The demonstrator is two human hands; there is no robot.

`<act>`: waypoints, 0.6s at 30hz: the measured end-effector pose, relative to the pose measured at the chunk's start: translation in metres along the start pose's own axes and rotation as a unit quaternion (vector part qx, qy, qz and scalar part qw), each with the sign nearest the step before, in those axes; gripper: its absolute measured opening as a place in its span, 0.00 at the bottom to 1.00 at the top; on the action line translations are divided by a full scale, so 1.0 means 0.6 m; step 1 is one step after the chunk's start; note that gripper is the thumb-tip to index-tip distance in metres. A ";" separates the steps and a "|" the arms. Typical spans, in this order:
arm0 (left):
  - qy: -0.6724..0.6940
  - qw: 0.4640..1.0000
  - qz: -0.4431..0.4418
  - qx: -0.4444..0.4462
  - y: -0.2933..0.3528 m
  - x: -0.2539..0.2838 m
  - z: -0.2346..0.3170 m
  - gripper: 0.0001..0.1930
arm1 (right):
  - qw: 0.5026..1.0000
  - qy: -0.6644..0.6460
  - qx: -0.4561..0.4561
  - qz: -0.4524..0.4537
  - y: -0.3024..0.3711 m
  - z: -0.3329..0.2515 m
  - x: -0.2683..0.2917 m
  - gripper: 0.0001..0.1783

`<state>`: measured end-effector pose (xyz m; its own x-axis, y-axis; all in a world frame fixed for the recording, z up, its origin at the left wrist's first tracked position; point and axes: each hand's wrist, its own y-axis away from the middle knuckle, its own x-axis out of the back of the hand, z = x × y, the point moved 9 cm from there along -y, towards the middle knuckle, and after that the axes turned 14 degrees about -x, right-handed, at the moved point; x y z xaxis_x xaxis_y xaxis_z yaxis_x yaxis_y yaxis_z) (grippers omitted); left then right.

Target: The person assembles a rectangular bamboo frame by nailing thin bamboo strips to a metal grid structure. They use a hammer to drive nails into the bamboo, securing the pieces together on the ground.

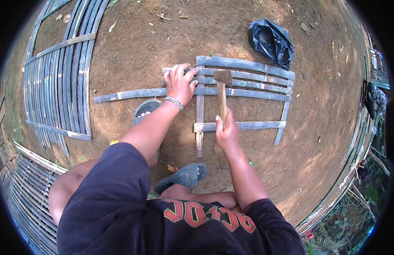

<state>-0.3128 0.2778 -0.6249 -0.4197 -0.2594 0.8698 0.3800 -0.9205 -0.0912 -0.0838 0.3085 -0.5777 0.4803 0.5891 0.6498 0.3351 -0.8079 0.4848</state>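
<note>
My right hand (227, 131) is wrapped around the wooden handle of a hammer (222, 95), whose blocky brown head (223, 76) is over the upper slats of a small bamboo frame. My left hand (180, 84) lies over the left ends of the bamboo slats (256, 77), its fingers bent down onto them beside the left upright (200, 111). Whether a nail sits between those fingertips is hidden. Several slats cross two uprights. One longer slat (129, 94) sticks out far to the left, and a lower crosspiece (248, 126) joins the uprights near my right hand.
A black plastic bag (271, 42) lies open beyond the frame's right end. Slatted bamboo panels rest at the left, one farther off (61, 85) and one nearer (33, 187). My sandalled foot (182, 178) is just below the frame on bare earth. Bamboo poles (345, 187) edge the right side.
</note>
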 end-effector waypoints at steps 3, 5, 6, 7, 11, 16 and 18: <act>-0.094 0.983 -0.156 -0.018 -0.018 -0.018 -0.006 0.39 | 0.999 0.020 0.025 0.007 0.009 0.006 -0.011 0.29; -0.102 0.980 -0.164 -0.053 -0.014 -0.031 -0.009 0.38 | 0.999 0.030 -0.007 -0.028 0.010 0.007 -0.020 0.30; -0.106 0.978 -0.168 -0.069 -0.011 -0.036 -0.010 0.37 | 0.998 0.035 -0.023 -0.047 0.012 0.004 -0.025 0.30; -0.114 0.975 -0.179 -0.072 -0.009 -0.044 -0.015 0.36 | 0.999 0.030 -0.010 -0.037 0.013 -0.004 -0.022 0.30; -0.118 0.973 -0.186 -0.073 -0.009 -0.046 -0.014 0.35 | 0.995 -0.047 0.084 0.035 0.018 -0.050 0.005 0.29; -0.135 0.969 -0.196 -0.070 -0.008 -0.048 -0.015 0.34 | 0.997 0.052 0.054 0.026 0.002 -0.036 -0.016 0.31; -0.135 0.968 -0.202 -0.069 -0.009 -0.049 -0.013 0.34 | 0.995 0.097 0.022 -0.023 -0.018 -0.022 -0.027 0.32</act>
<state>-0.3089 0.2883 -0.6538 -0.2735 0.1984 0.9412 0.1089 -0.9658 0.2353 -0.1058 0.3078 -0.5855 0.3002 0.6138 0.7302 0.3902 -0.7775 0.4932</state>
